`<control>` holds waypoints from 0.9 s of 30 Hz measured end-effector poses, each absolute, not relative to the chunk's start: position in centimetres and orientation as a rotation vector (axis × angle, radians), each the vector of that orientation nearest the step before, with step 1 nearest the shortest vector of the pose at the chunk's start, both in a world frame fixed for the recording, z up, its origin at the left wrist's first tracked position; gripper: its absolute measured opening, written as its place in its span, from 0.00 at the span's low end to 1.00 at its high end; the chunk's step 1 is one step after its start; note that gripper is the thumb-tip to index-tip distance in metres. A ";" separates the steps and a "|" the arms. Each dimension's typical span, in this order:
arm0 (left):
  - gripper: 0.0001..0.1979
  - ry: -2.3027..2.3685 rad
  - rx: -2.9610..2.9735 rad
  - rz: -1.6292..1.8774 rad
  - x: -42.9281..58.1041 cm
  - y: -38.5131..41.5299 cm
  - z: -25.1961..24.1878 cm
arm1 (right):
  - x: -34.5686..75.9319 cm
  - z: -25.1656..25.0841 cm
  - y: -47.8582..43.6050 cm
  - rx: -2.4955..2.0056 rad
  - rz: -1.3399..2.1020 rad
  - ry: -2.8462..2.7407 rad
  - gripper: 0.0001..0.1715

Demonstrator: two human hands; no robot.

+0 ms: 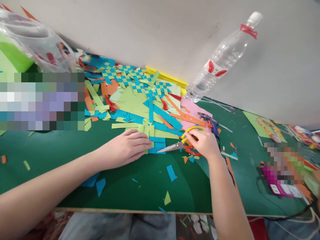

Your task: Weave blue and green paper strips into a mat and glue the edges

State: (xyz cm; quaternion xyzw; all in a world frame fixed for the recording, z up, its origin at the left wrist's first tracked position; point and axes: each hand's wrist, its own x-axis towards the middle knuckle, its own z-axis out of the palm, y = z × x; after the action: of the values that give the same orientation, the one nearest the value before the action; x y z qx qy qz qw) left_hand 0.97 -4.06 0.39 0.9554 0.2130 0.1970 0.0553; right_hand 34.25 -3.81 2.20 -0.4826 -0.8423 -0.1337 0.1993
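Observation:
My left hand (127, 146) lies with its fingers stretched out over a small weave of green strips (143, 130) and blue paper (158, 145). Part of that weave is hidden beneath the palm and fingers. In my right hand (206, 141) is a pair of scissors (178, 145), gripped at its yellow handle; the other handle loop is red. The scissors' blades point left, their tip over the blue paper. Just beyond both hands are long blue strips (163, 115) and orange strips (188, 117).
Woven blue-green pieces (136, 78) and red tassels (165, 105) are heaped toward the wall. A plastic bottle (220, 60) leans there, near a blue glue gun (212, 125) with a cord. Paper scraps dot the green table (195, 186). At right lies a magenta object (271, 176).

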 end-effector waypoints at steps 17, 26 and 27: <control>0.16 0.639 2.870 0.495 0.9 -4.0 0.2 | 34.1 2.2 -3.8 -1.409 -0.392 -2.388 0.21; 0.16 0.620 2.880 0.515 0.9 -4.0 0.2 | 34.0 2.2 -3.7 -1.375 -0.450 -2.368 0.22; 0.16 0.620 2.882 0.512 0.9 -4.0 0.1 | 34.0 2.1 -3.7 -1.379 -0.456 -2.368 0.22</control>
State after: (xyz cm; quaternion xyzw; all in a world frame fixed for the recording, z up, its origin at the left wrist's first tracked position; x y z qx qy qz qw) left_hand 0.88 -4.03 0.13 0.9605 0.2066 0.1706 0.0749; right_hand 33.97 -3.72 2.13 -0.4883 -0.8384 -0.1613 0.1809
